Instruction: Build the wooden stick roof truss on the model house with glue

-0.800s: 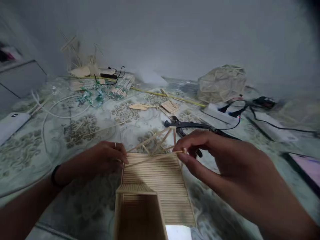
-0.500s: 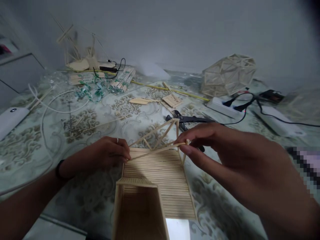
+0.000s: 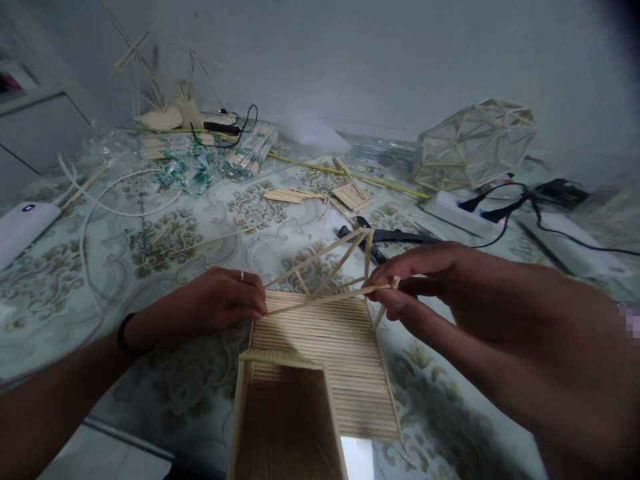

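A thin wooden stick (image 3: pixel 327 303) slants over the far part of a ribbed wooden platform (image 3: pixel 345 347). My right hand (image 3: pixel 490 327) pinches its raised right end between thumb and fingers, where a short stub of wood (image 3: pixel 395 283) sticks up. My left hand (image 3: pixel 230 297) is closed on the stick's lower left end at the platform's far left corner; its fingertips are partly hidden. Behind the stick rises a triangular stick frame (image 3: pixel 367 257) at the platform's far edge. An open-topped wooden box (image 3: pixel 327 407) stands at the platform's near left.
Black-handled pliers (image 3: pixel 400 236) lie beyond the frame. Farther back are loose sticks (image 3: pixel 287 195), packaged sticks (image 3: pixel 247 155), and a faceted stick model (image 3: pixel 475 147). A power strip (image 3: pixel 463 212) with black cables sits right; a white power bank (image 3: pixel 25 227) lies left.
The view has shifted slightly, so most things sit a little farther right. Both hands keep their hold on the stick, with little change in its slant.
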Motion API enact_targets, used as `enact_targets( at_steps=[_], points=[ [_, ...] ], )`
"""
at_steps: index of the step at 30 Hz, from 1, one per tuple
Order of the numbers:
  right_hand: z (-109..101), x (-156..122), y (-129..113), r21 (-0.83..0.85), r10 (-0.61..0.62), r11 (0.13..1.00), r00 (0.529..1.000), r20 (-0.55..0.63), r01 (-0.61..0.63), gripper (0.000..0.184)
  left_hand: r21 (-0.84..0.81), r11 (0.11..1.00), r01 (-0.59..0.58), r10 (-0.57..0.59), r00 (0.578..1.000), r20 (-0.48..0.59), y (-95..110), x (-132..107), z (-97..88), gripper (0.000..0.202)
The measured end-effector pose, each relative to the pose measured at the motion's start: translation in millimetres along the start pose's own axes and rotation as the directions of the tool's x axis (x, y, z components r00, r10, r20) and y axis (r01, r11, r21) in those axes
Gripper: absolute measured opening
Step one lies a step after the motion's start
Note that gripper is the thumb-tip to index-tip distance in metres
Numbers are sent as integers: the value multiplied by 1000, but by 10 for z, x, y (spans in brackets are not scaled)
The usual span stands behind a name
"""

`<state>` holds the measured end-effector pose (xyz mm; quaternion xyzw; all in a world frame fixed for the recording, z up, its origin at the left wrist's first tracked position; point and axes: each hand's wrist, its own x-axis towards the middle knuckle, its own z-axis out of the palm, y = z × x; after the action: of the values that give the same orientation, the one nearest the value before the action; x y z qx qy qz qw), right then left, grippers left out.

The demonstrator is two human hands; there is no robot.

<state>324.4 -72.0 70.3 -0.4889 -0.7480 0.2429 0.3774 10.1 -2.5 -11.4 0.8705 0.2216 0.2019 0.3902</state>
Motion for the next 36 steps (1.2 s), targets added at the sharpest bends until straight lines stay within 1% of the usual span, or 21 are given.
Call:
enact_targets(
  at_steps=[4, 7, 8, 9, 11, 12, 16, 19, 22, 25, 30, 34, 36],
  points=[
    [-9, 22, -26, -4, -11, 1000, 1000, 8, 11, 6, 22, 1000, 1, -1, 1000, 0, -14, -13, 16, 16],
    [-11, 24, -56, -5, -21, 1000, 1000, -4, 21, 3, 42, 999, -8, 8, 1000, 0, -24, -20, 24, 16],
    [-11, 24, -66, -6, -33, 999, 999, -19, 33, 4, 44, 999, -11, 11, 1000, 3, -25, -20, 24, 16],
    [-10, 24, -74, -12, -48, 999, 998, -37, 47, 10, 43, 999, -13, 12, 1000, 5, -23, -20, 23, 16],
    [-11, 29, -86, -34, -99, 995, 993, -60, 97, 20, 36, 999, -13, 13, 1000, 5, -17, -18, 18, 18],
    [-13, 35, -90, -43, -132, 991, 990, -57, 130, 22, 31, 999, -11, 11, 1000, 3, -16, -18, 15, 19],
    [-26, 65, -86, -19, -258, 966, 966, -25, 258, 21, -1, 1000, -10, 10, 1000, 2, -28, -22, 9, 21],
    [-20, 76, -74, 0, -295, 955, 954, -54, 296, 23, -21, 1000, -14, 14, 1000, -1, -47, -27, 12, 20],
    [-2, 74, -83, 11, -294, 955, 953, -77, 296, 26, -7, 1000, -14, 14, 1000, 0, -43, -25, 10, 20],
    [19, 69, -121, 49, -261, 963, 963, -67, 265, 28, 7, 1000, -12, 12, 1000, 9, -11, -21, -5, 21],
    [44, 68, -182, 93, -209, 971, 972, -109, 219, 25, 17, 999, 38, -38, 999, 15, 35, -16, -15, 22],
    [34, 67, -185, 52, -202, 977, 973, -115, 209, 24, 21, 999, 43, -43, 999, 18, 52, -16, 12, 18],
    [29, 66, -173, 13, -213, 976, 970, -114, 215, 23, 5, 1000, 25, -25, 999, 24, 66, -22, -11, 18]
  ],
)
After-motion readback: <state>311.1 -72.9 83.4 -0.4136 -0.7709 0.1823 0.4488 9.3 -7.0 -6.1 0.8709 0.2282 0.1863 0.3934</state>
